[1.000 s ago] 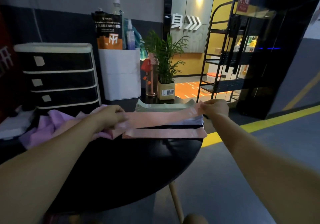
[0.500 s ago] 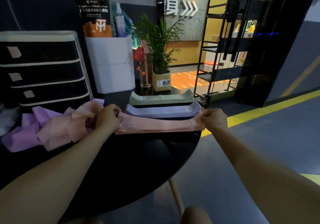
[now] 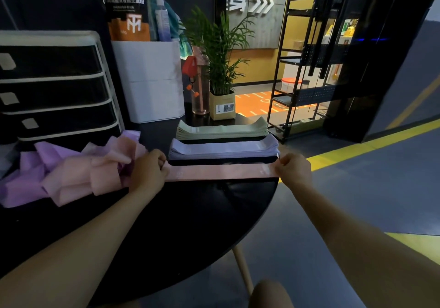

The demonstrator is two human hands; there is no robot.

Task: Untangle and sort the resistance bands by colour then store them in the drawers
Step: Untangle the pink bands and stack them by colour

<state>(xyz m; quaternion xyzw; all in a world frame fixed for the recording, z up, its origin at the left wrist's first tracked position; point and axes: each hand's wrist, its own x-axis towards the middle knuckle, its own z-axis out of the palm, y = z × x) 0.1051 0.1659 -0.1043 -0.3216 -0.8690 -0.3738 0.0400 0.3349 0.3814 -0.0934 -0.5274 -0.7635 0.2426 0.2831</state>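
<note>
left hand (image 3: 148,169): fingers curled, pinching the left end of the pink band (image 3: 221,172).
right hand (image 3: 294,169): fingers curled, gripping the band's right end at the table's 3 o'clock edge.
pink band: pulled flat and straight between both hands, lying on the black round table (image 3: 202,215).
lilac stack (image 3: 223,149): just beyond the pink band, toward 12 o'clock.
green stack (image 3: 222,130): beyond the lilac stack, further toward 12 o'clock.
tangled pile (image 3: 71,172): pink and purple bands heaped at 9 o'clock, touching the left hand.
drawers (image 3: 52,88): at 10 o'clock, all closed.
potted plant (image 3: 220,69): at 12 o'clock.
</note>
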